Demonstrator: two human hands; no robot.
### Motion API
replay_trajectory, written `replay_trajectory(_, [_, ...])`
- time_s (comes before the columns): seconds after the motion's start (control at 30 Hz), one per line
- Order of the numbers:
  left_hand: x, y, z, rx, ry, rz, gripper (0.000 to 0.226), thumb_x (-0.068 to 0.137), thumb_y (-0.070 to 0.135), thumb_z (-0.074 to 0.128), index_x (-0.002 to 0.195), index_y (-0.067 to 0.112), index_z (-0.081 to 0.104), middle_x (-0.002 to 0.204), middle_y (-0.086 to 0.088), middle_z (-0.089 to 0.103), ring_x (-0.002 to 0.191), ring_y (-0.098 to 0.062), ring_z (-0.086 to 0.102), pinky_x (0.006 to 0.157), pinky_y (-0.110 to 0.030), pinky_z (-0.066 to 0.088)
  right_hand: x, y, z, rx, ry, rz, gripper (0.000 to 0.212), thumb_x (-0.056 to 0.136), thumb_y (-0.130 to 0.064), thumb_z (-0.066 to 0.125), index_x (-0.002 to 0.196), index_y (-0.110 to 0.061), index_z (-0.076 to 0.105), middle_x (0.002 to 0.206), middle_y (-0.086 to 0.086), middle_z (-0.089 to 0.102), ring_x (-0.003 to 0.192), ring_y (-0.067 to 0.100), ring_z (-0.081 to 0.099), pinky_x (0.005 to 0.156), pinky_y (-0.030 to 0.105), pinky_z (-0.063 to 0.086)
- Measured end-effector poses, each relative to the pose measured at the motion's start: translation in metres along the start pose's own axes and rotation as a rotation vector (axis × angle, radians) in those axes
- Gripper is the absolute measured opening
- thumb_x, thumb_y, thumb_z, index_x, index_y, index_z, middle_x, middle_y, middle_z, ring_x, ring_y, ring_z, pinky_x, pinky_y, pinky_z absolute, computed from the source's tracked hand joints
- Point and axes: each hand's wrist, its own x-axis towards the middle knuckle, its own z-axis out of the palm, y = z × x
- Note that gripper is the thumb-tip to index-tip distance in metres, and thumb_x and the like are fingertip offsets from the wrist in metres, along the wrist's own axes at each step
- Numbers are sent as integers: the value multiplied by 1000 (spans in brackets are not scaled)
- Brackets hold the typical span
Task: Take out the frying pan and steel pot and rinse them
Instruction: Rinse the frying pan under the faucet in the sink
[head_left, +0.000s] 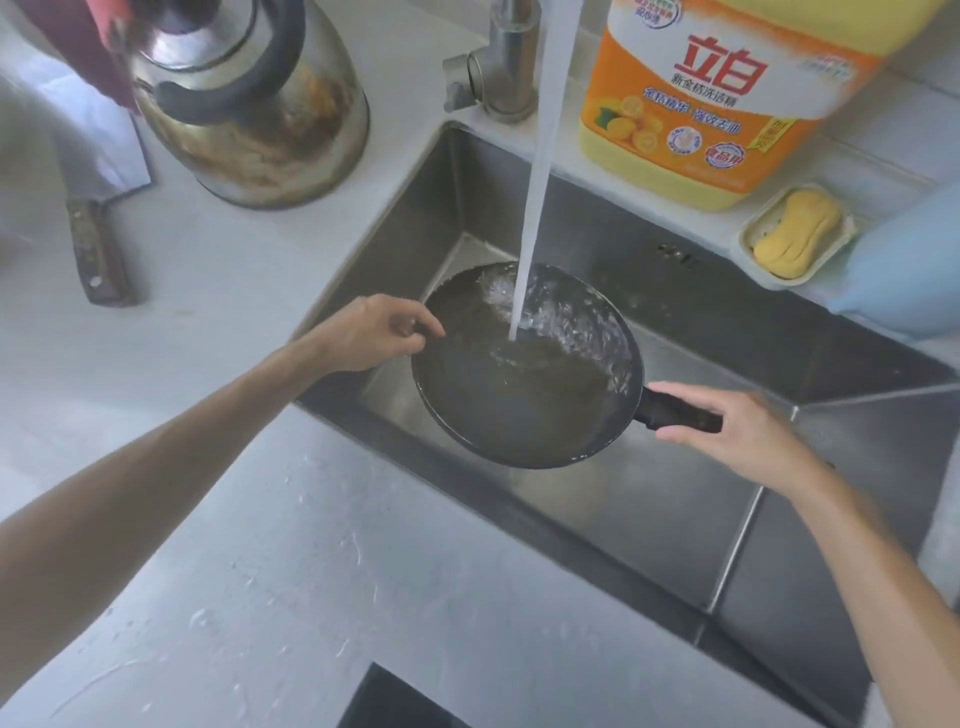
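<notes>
Nearest the lens: pale grey, water-speckled stone table, matt and slightly rough, with a dark cut-out at the bottom edge.

Beyond it, square brushed-steel sink, and held over it the round black non-stick frying pan, under the white stream of tap water and already part-filled with murky water. Left hand pinching the pan's near rim with curled fingers; right hand loosely curled about the straight black plastic handle, grip looking light rather than tight.

Likely rigid, fairly light when dry but noticeably heavier with water aboard (and sloshing when tilted); wet rim probably slippery, so best held firmly by the handle, rim only steadied.

Round about on the table: tarnished steel kettle, wooden-handled cleaver, orange-and-yellow detergent jug, yellow soap bar in a pale dish. No steel pot in sight.
</notes>
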Motion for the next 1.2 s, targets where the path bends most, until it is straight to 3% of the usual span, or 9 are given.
replay_trajectory(0.13, [11,-5,18,-24,-36,-41,37,85,14,60,114,35,65,91,6,67,92,-13,64,87,-24,44,-1,-10,-18,-306,136,-45,47,76,-49,68,117,-62,48,104,-17,70,98,16,63,72,29,42])
replay_trajectory(0.27, [10,-3,23,-81,85,-45,42,83,16,64,119,36,63,76,9,64,74,0,62,75,-13,43,-5,-9,-12,-340,316,-173,47,76,-40,72,118,-51,56,112,-26,65,92,13,66,72,29,51])
replay_trajectory(0.4, [-3,6,13,-82,294,-22,46,78,10,62,115,36,65,55,15,51,53,10,51,65,-10,42,-2,3,16,-94,321,-183,49,74,-39,70,117,-56,54,111,-59,40,92,-6,57,81,8,40])
replay_trajectory(0.6, [-24,24,-24,104,311,22,46,68,33,49,109,48,64,69,11,59,74,-14,61,80,-32,52,5,3,64,309,258,-161,62,71,-22,76,104,-68,51,100,-56,46,102,-26,49,92,-1,32])
replay_trajectory(0.73, [-26,24,-31,202,222,-61,45,68,39,43,106,53,62,63,25,54,87,-16,64,86,-37,50,8,7,64,310,91,-117,64,72,-21,76,93,-74,49,92,-56,46,102,-28,45,93,-2,31])
replay_trajectory(0.8, [-23,16,-24,181,166,-97,42,72,39,44,107,52,63,63,27,53,92,-17,65,88,-37,49,8,5,53,234,36,-103,49,71,-41,72,96,-76,48,102,-48,52,106,-22,49,99,8,36])
replay_trajectory(0.9, [-14,-1,-5,131,79,-145,36,81,29,54,110,48,64,65,20,56,95,-18,64,90,-34,48,9,6,31,27,18,-79,47,65,-75,52,112,-72,43,117,-20,65,104,14,63,94,39,48])
replay_trajectory(1.03, [-1,-5,22,151,-76,-161,44,83,19,57,121,40,60,74,13,65,91,-21,63,86,-32,50,9,-1,3,-354,171,-257,43,79,-55,53,122,-55,50,108,-16,69,90,20,66,66,37,53])
replay_trajectory(1.2, [8,1,36,85,112,-121,42,82,21,60,121,37,61,94,-2,72,93,-24,66,83,-32,51,4,7,-1,-490,459,-394,35,81,-40,65,115,-32,66,104,-1,72,76,32,68,57,37,54])
